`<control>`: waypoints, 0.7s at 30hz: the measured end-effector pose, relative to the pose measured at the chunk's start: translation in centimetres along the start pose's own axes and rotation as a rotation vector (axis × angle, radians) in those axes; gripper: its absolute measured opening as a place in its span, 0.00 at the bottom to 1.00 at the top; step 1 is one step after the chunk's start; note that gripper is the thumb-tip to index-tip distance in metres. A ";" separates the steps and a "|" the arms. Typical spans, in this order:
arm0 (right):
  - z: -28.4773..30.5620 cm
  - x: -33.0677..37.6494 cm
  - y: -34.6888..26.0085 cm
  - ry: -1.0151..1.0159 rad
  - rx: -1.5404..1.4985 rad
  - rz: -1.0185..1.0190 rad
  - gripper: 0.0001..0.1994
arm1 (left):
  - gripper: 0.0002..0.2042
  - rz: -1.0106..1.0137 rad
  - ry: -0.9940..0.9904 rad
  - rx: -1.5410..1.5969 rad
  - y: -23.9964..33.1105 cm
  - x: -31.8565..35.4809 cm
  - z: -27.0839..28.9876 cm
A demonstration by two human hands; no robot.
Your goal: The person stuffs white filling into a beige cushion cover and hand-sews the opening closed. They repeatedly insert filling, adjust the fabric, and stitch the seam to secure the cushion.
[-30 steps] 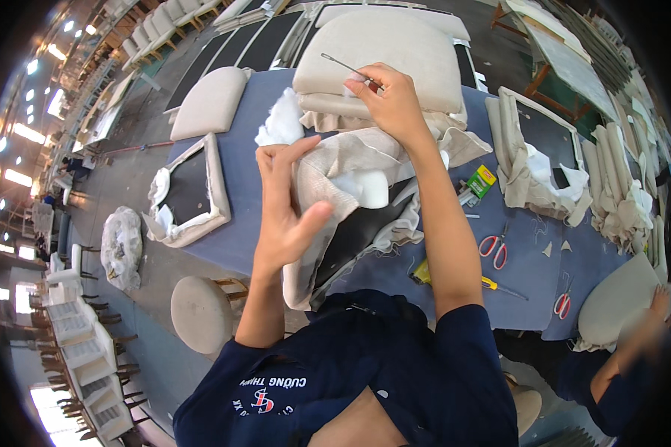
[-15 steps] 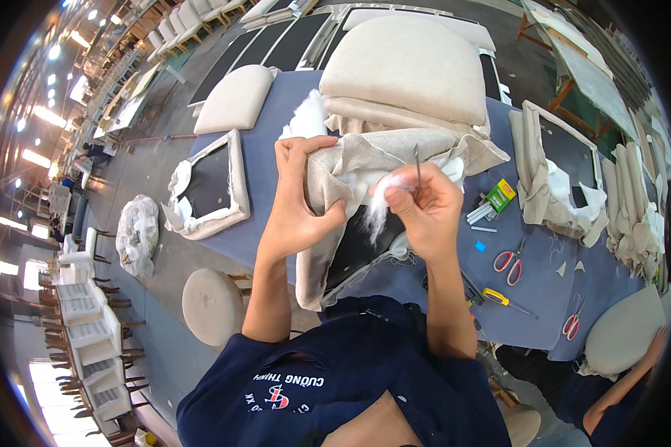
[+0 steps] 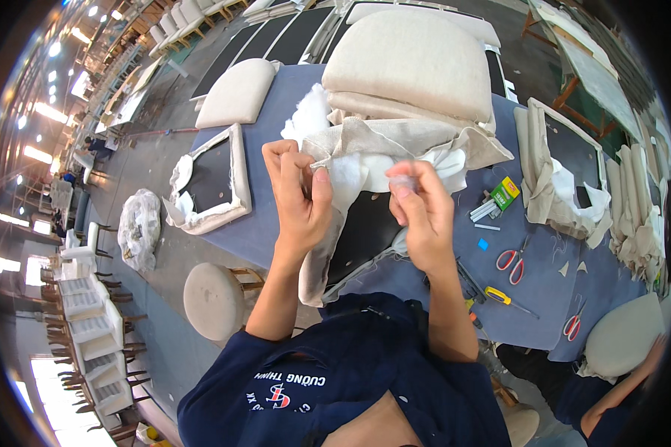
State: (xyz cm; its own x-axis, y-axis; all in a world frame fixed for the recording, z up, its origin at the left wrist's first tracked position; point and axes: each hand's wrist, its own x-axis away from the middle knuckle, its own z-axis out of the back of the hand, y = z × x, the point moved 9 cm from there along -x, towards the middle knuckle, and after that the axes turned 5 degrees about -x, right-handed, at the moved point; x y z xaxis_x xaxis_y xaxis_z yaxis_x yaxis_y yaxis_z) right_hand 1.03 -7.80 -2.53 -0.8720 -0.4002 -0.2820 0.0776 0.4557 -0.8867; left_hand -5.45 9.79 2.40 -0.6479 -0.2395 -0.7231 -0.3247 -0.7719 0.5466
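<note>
A partly covered seat or back panel lies in front of me, its beige fabric (image 3: pixel 384 132) folded back over white padding (image 3: pixel 350 175) and a black base (image 3: pixel 361 231). My left hand (image 3: pixel 298 194) is closed, pinching the loose fabric edge at the panel's left corner. My right hand (image 3: pixel 425 216) is held over the panel's middle, thumb and fingers pinched on a small pale wisp that looks like white stuffing; it is blurred. Whether the thin dark tool is still in that hand cannot be seen. More fluffy white stuffing (image 3: pixel 307 115) sits just beyond my left hand.
Finished beige cushions (image 3: pixel 410 63) are stacked beyond the panel. To the right lie a green box (image 3: pixel 505 192), red-handled scissors (image 3: pixel 511 267), a yellow screwdriver (image 3: pixel 498 296) and another open frame (image 3: pixel 566 164). A round stool (image 3: pixel 214 302) stands left; a co-worker's arm (image 3: pixel 626 387) shows lower right.
My left hand has shifted from gripping the folded fabric to pinching its edge. My right hand has lowered slightly; the large white tuft and thin tool it showed are no longer visible.
</note>
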 end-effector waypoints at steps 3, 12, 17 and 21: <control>-1.8 -0.4 -2.2 0.039 0.466 0.108 0.12 | 0.04 -0.015 0.008 0.038 0.5 -0.1 0.0; -3.4 -0.7 -3.2 0.126 0.539 0.484 0.13 | 0.07 -0.001 0.012 0.191 0.4 -0.1 0.1; -3.5 -0.2 -2.5 0.086 0.562 0.360 0.09 | 0.07 0.065 0.040 0.210 -0.3 0.5 0.4; -4.6 -0.6 -4.0 0.043 0.756 0.397 0.10 | 0.06 -0.031 -0.018 0.182 1.0 0.6 0.3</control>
State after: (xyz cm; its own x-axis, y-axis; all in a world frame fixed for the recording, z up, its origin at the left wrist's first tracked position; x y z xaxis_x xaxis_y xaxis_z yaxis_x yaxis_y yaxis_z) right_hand -1.02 -5.69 2.87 -0.7282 -0.2860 -0.6228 0.6696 -0.1034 -0.7355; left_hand -6.41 9.08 2.64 -0.6475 -0.2058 -0.7338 -0.4630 -0.6586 0.5932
